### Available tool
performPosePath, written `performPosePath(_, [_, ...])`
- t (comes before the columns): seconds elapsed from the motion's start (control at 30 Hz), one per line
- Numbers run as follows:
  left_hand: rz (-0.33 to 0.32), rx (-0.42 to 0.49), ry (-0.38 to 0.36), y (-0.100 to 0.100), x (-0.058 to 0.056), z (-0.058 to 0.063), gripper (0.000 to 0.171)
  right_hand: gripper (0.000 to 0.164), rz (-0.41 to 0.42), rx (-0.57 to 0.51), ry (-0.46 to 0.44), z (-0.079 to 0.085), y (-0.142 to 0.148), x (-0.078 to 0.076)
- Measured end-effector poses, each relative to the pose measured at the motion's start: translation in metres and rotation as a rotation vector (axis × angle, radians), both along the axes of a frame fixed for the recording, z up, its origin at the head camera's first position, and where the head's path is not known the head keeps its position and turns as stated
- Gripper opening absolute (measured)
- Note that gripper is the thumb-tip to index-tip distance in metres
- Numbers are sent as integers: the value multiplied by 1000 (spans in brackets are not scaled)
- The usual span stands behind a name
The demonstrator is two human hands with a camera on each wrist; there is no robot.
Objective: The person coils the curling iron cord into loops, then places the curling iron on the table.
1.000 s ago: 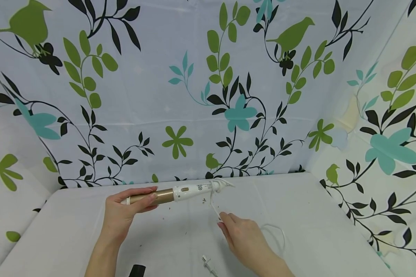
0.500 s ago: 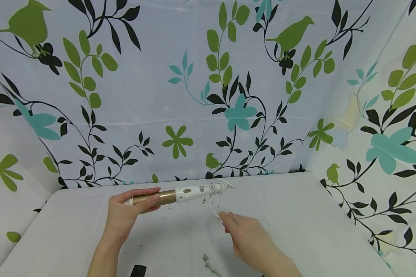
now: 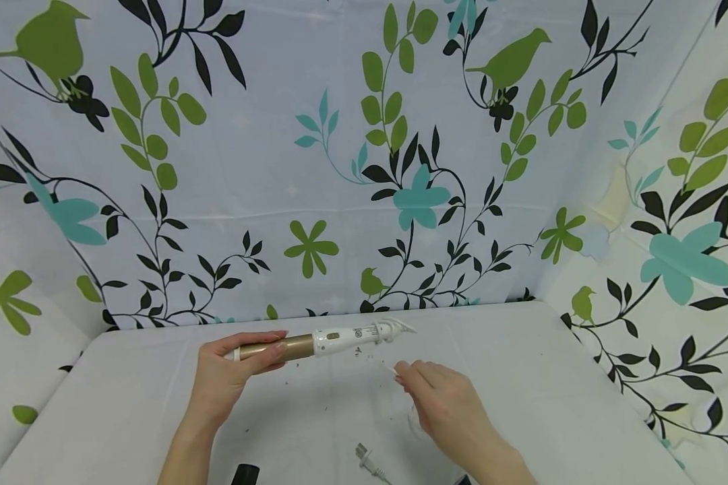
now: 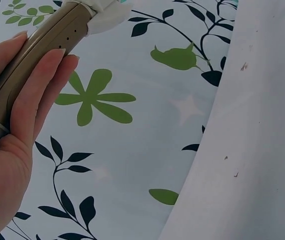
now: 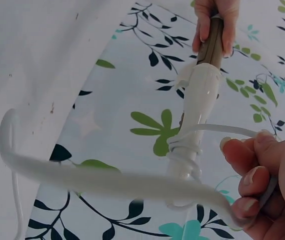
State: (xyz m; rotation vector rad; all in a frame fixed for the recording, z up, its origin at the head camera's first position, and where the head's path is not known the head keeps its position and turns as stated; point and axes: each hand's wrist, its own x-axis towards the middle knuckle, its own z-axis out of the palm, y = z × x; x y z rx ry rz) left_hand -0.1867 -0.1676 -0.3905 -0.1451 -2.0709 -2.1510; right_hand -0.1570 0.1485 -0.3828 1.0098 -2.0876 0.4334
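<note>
Hands partly hide the wand and cord.

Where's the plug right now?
In the head view, the plug lies on the white table near the middle of the bottom edge, left of the right hand and right of the black object.

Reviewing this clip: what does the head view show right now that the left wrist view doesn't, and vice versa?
Only the head view: the right hand, the pronged plug and a black object cut off by the bottom edge.

Only the left wrist view: small dark dots on the gold barrel.

Both: the left hand holding that barrel, the patterned cloth and the white tabletop.
</note>
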Motion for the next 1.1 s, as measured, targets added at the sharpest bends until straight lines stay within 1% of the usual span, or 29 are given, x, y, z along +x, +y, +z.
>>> performPosePath(0.23, [-83,-48,-42,3,-1,-3,37,25,49,-51,87,4,-2,-1])
performPosePath(0.43, [-119,-63,-53,4,-1,-4,36,25,83,-86,149,7,-2,-3])
performPosePath(0.53, [-137,-75,-56,5,0,-4,35,25,76,-105,156,7,-2,-3])
performPosePath(0.7, [-191,-85,-66,5,1,-5,35,27,49,-128,141,9,-1,-2])
performPosePath(0.9, [-243,-183,-52,4,3,-4,34,26,56,-158,163,11,-1,-1])
performPosePath(1.1, [-298,-199,-44,2,4,-3,32,25,62,-187,163,12,0,-2])
